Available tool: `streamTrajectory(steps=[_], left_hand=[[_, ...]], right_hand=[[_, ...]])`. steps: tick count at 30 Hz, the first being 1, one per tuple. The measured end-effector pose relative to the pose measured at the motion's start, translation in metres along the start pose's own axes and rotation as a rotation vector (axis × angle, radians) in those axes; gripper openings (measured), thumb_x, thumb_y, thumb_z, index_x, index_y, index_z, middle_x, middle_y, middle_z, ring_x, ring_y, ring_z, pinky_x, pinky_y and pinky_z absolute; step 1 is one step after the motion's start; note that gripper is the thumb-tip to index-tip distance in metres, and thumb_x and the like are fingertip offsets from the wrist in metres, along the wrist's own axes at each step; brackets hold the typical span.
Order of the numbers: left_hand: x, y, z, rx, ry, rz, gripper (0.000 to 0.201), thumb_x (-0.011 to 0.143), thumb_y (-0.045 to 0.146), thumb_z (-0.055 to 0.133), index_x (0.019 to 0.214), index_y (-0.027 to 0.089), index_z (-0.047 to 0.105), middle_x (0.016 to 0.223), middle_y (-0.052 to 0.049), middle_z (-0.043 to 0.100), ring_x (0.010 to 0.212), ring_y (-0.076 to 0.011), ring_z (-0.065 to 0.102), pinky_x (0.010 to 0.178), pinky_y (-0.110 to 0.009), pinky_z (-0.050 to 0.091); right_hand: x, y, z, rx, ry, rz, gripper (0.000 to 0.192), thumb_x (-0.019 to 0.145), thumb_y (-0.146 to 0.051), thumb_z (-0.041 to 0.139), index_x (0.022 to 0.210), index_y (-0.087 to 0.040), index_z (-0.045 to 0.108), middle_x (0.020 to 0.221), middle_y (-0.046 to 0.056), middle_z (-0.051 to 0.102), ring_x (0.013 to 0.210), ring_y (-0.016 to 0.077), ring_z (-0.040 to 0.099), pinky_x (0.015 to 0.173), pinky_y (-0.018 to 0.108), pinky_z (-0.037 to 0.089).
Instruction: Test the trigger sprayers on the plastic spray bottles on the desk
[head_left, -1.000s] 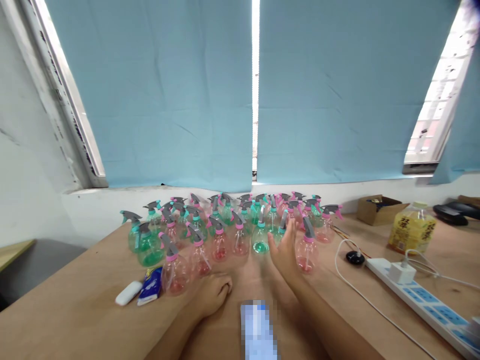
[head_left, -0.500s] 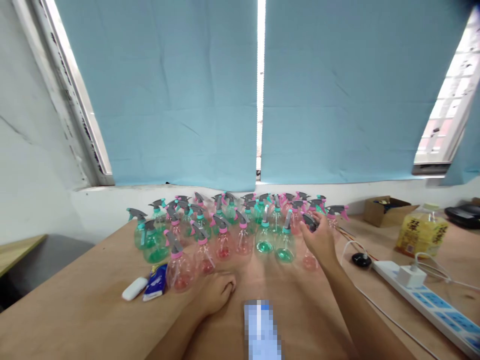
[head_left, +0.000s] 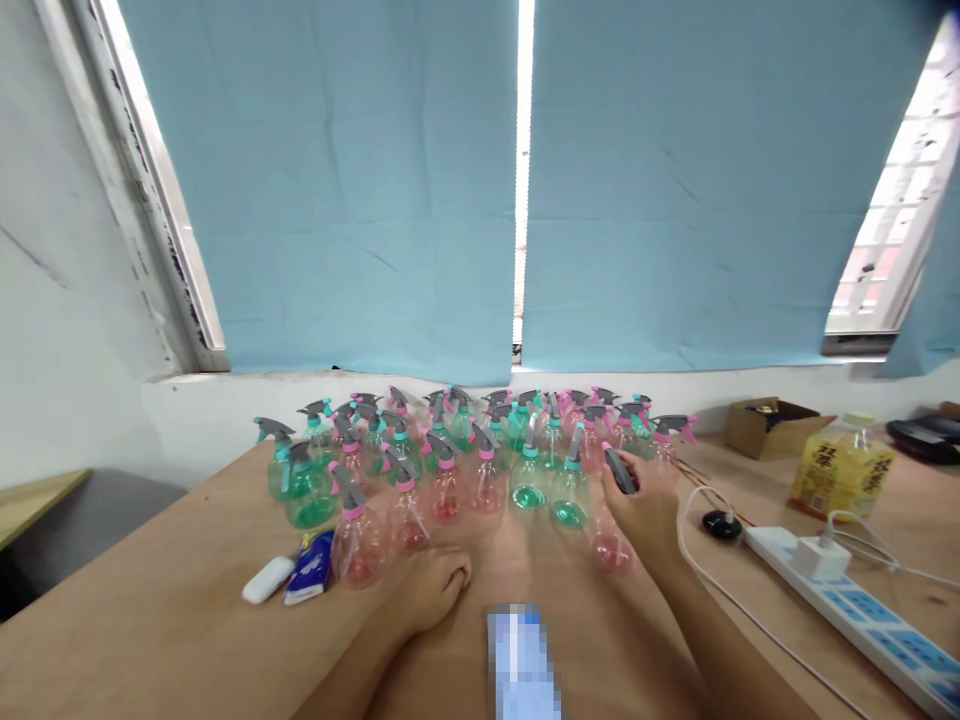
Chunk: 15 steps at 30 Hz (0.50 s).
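Pink spray bottle [head_left: 613, 530], clear body with a little pink liquid, grey trigger head: stands at the near right edge of the bottle cluster, on the wooden table [head_left: 172, 620]. Right hand [head_left: 645, 505] is wrapped round its neck and upper body, fingers curled closed on it, the grey trigger showing above the knuckles; whether the base rests on the table or is just off it cannot be told. Left hand [head_left: 435, 585] lies on the table near the middle, fingers loosely curled under, holding nothing. Progress, as a judgement: one bottle is gripped, and the rest of the cluster [head_left: 450, 460] (pink and green, packed close, several touching) stands unhandled toward the far wall. Open room: bare table near and left of the hands; a white case [head_left: 262, 580] and blue packet [head_left: 311, 567] lie near left. Right side is tighter: white cable [head_left: 694, 545], black puck [head_left: 722, 524], power strip [head_left: 847, 605] just beside the forearm.
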<state>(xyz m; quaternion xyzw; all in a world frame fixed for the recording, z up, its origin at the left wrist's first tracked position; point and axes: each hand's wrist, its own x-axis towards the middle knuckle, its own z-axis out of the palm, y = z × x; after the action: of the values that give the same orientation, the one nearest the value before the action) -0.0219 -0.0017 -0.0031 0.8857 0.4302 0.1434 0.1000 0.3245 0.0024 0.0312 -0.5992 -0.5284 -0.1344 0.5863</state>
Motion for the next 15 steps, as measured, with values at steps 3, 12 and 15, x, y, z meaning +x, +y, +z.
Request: streamTrajectory(steps=[3, 12, 15], left_hand=[[0.0, -0.001, 0.001, 0.016, -0.003, -0.008, 0.019, 0.086, 0.014, 0.042, 0.077, 0.022, 0.056, 0.083, -0.001, 0.065, 0.08, -0.0177, 0.058, 0.072, -0.025, 0.039], [-0.001, 0.002, -0.004, 0.029, -0.017, 0.002, 0.02, 0.087, 0.014, 0.042, 0.077, 0.023, 0.057, 0.085, -0.001, 0.067, 0.082, -0.0183, 0.06, 0.073, -0.026, 0.041], [-0.001, 0.001, -0.002, 0.032, -0.019, -0.009, 0.019, 0.085, 0.013, 0.043, 0.078, 0.023, 0.058, 0.086, -0.001, 0.068, 0.083, -0.0186, 0.06, 0.074, -0.026, 0.041]], right_hand=[[-0.012, -0.016, 0.003, 0.123, -0.006, -0.114, 0.033, 0.088, -0.041, 0.058, 0.11, -0.019, 0.068, 0.098, 0.009, 0.073, 0.088, 0.0245, 0.067, 0.084, 0.036, 0.048], [-0.04, -0.069, 0.041, 0.482, -0.201, -0.101, 0.025, 0.087, -0.027, 0.059, 0.111, -0.021, 0.066, 0.098, 0.006, 0.07, 0.087, 0.0211, 0.065, 0.08, 0.033, 0.051], [-0.04, -0.072, 0.058, 0.582, -0.251, -0.063, 0.03, 0.081, -0.024, 0.059, 0.11, -0.02, 0.067, 0.1, 0.007, 0.067, 0.09, 0.0224, 0.064, 0.081, 0.034, 0.051]])
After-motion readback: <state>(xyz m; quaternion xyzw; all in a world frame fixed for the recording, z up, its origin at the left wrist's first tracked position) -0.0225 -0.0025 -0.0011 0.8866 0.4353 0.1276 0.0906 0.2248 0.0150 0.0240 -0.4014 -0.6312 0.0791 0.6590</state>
